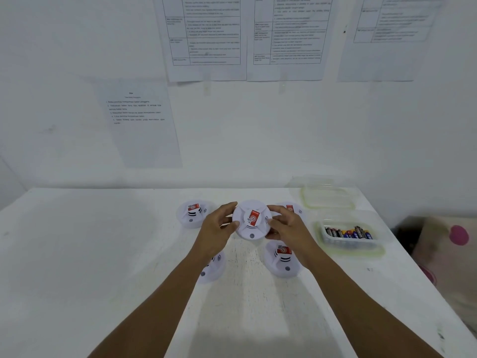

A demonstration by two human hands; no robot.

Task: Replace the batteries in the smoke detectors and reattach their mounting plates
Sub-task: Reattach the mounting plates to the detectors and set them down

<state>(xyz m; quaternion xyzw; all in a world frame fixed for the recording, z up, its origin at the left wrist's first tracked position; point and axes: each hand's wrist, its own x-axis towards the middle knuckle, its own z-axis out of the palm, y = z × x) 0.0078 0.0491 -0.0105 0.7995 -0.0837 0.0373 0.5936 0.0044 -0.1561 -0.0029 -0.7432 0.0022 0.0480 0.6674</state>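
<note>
Probably a bare test or training workroom. 4 printed instruction sheets (206, 34) hang on the white wall (51, 73) above a plain white table (77, 254).

I see two bare forearms, long and slim, uncovered as far as the bottom edge shows. Left hand (216, 227) and right hand (289, 226) are bare too.

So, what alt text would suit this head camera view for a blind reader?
A person's left hand and right hand grip a white smoke detector over a white table. Four more detectors lie around it; a clear tub of batteries sits at right.
</note>
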